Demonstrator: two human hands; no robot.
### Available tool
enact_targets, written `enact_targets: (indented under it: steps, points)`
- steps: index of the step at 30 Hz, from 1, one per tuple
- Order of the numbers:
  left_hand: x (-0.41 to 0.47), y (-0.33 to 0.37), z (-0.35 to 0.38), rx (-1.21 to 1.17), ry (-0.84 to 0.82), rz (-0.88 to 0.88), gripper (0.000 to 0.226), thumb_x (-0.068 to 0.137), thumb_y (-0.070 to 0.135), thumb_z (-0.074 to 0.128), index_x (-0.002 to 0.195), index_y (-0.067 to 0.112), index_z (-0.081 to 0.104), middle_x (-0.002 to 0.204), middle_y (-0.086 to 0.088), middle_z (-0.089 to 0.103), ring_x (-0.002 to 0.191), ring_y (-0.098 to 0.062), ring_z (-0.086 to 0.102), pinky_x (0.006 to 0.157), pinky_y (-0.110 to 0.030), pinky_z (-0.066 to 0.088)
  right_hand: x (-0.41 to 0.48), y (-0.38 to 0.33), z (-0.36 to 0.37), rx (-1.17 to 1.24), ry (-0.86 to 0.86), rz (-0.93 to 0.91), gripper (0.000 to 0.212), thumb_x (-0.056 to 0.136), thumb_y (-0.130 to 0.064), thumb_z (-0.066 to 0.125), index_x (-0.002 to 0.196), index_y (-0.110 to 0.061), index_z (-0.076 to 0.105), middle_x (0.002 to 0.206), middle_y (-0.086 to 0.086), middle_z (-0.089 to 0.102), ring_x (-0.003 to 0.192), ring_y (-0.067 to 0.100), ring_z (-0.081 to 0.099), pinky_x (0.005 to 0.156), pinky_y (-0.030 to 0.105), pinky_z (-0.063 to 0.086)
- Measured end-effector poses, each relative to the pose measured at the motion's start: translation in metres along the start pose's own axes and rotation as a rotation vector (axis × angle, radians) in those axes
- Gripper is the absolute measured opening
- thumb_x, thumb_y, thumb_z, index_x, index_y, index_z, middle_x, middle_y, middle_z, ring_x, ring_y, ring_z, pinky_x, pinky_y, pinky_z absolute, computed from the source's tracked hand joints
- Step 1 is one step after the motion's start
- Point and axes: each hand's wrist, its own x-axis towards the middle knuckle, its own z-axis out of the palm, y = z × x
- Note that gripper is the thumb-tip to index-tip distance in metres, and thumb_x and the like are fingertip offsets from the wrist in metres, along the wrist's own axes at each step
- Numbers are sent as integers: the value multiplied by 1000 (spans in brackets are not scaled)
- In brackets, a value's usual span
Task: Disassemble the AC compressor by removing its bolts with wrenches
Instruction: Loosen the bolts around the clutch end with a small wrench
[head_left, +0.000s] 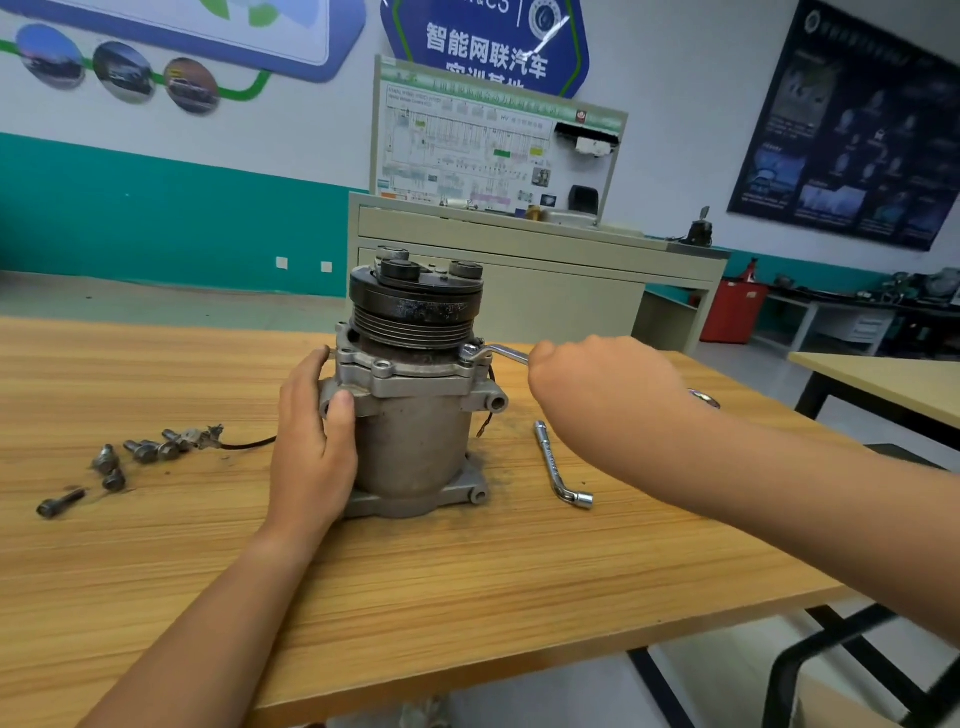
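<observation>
The grey AC compressor (415, 431) stands upright in the middle of the wooden table (467, 571), its black pulley on top. My left hand (314, 441) wraps around the compressor's left side, thumb on a mounting lug, fingers behind the flange. My right hand (597, 384) grips the handle of a chrome wrench (493, 354). The wrench's ring end sits on a bolt at the right of the upper flange.
Several loose bolts (135, 452) and a small connector with a black wire lie on the table to the left. An L-shaped socket wrench (558, 467) lies right of the compressor. A beige training bench stands behind, and another table at the far right.
</observation>
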Motion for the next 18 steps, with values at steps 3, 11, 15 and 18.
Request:
enact_targets:
  steps: [3, 11, 15, 18]
  points:
    - [-1, 1, 2, 0, 17, 12, 67, 86, 48, 26, 143, 13, 33, 135, 11, 32, 120, 12, 26, 92, 8, 16, 1, 0, -8, -51, -12, -37, 20, 90, 2, 45, 108, -4, 51, 59, 2, 27, 46, 16, 24, 39, 24, 22]
    - [-4, 2, 4, 22, 48, 11, 59, 90, 38, 28, 142, 10, 35, 144, -5, 37, 122, 5, 28, 94, 6, 16, 8, 8, -1, -61, -20, -24, 18, 91, 0, 43, 106, -5, 51, 60, 1, 32, 48, 15, 30, 42, 26, 28]
    - [-3, 4, 5, 29, 47, 10, 55, 91, 33, 29, 141, 10, 37, 143, -8, 38, 123, 3, 29, 94, 6, 16, 14, 11, 6, -69, 12, -47, 6, 94, -5, 42, 96, -8, 47, 59, 2, 32, 47, 16, 29, 40, 25, 23]
    - [-4, 4, 4, 30, 52, 11, 55, 91, 33, 30, 140, 10, 38, 142, -9, 39, 122, 2, 30, 94, 5, 17, 18, 17, 15, -72, 94, -74, 10, 97, -15, 37, 87, -11, 37, 57, 2, 34, 45, 15, 32, 39, 26, 22]
